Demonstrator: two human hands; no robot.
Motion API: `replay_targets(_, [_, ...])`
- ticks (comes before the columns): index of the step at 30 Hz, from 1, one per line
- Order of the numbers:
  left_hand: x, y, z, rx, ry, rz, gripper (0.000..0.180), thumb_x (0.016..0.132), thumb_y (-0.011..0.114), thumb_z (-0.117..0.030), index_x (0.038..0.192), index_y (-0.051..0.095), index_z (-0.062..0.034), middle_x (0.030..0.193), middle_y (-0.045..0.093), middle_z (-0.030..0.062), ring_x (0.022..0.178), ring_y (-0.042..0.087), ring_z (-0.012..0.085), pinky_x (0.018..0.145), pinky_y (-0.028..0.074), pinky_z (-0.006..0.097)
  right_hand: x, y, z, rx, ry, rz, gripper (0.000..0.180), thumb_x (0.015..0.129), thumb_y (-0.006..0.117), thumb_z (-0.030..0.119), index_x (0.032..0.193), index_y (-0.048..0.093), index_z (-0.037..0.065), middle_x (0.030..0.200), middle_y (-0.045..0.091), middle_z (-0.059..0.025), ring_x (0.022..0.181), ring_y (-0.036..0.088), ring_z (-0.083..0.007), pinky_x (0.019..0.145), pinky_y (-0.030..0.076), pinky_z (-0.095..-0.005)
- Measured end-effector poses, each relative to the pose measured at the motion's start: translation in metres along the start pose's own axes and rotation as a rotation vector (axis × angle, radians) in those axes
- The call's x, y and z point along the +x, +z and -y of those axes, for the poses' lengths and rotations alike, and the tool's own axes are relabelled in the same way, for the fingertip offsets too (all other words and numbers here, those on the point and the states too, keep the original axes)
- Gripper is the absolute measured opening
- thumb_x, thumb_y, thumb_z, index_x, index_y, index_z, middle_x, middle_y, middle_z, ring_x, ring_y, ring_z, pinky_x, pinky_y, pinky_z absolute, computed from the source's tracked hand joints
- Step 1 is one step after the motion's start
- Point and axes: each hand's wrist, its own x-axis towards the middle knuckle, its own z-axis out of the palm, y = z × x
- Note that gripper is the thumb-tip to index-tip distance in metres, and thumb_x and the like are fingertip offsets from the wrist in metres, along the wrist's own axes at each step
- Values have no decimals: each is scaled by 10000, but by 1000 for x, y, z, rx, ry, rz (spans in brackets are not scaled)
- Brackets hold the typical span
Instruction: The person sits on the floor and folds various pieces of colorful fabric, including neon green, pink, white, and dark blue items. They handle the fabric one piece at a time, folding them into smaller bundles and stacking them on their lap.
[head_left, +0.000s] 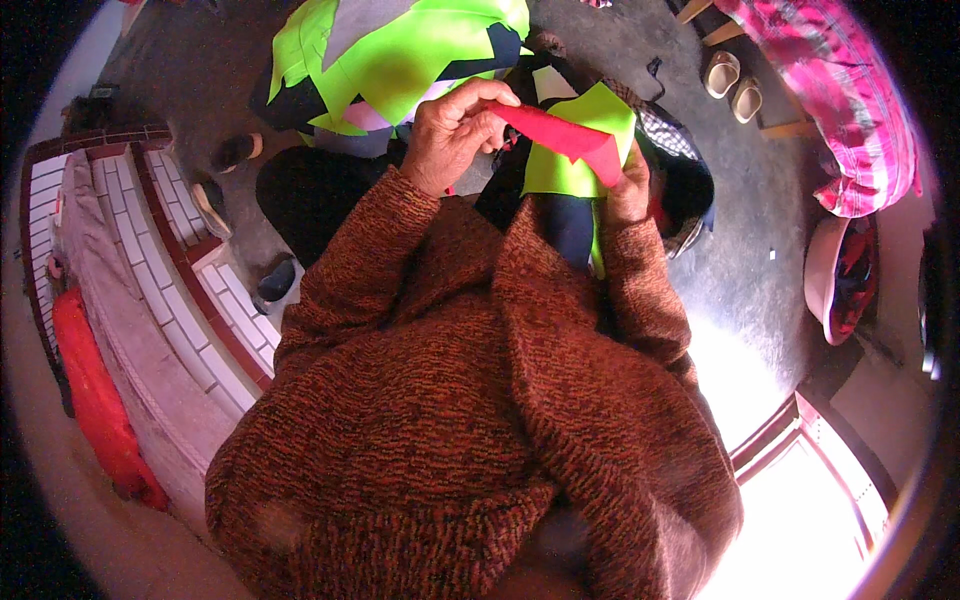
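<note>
Nearest, a brown knitted sweater (pixel 420 400) fills the lower view around six o'clock, its sleeves reaching up to both hands. Just before twelve, the left hand (pixel 452 135) pinches one end of a red strip (pixel 560 142) between thumb and fingertips. Towards two, the right hand (pixel 630 190) grips the bright green piece (pixel 562 178) by its edge, near the strip's other end; its fingers are mostly hidden behind the cloth. The strip lies at one o'clock, slanting across the green; whether they are joined, I cannot tell. To handle them well, I would pull only lightly on the strip, smooth its bent lower end, and keep the right grip steady so the green doesn't twist. Farther off, between eleven and twelve, sits a heap of green cloth (pixel 400 50); beyond, between one and two, beige shoes (pixel 735 88) stand on the floor (pixel 640 45).
</note>
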Motion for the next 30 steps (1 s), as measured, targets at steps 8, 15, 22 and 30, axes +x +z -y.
replay_targets(8, [1, -8, 7, -233, -35, -73, 145, 839, 477, 34, 969, 520, -18, 926, 559, 30, 856, 525, 81, 797, 426, 233, -4, -6, -18, -39, 108, 5, 206, 768, 592, 101, 966, 549, 63, 887, 569, -81, 801, 554, -223, 721, 453, -325])
replay_targets(15, [6, -17, -1, -606, -77, -221, 154, 814, 512, -71, 965, 516, -37, 936, 524, 27, 904, 499, 105, 768, 424, 248, -1, -5, 3, -109, 179, 46, 367, 794, 603, 42, 1148, 506, 19, 1053, 590, -63, 938, 565, -158, 837, 436, -284])
replay_targets(22, [40, -22, -3, -323, 35, -256, 321, 727, 679, 7, 957, 466, -62, 889, 541, 19, 811, 530, 86, 708, 462, 228, -4, -5, 6, 154, 339, 1, 374, 793, 610, 55, 1151, 507, 18, 1070, 579, -55, 955, 551, -153, 850, 422, -283])
replay_targets(30, [100, -95, -36, -169, 283, -401, 376, 723, 589, 107, 1034, 464, -61, 909, 601, 66, 811, 584, 128, 746, 488, 263, -1, -9, 12, 202, 353, 21, 399, 797, 602, 63, 1178, 495, 16, 1088, 573, -63, 976, 543, -160, 862, 413, -288])
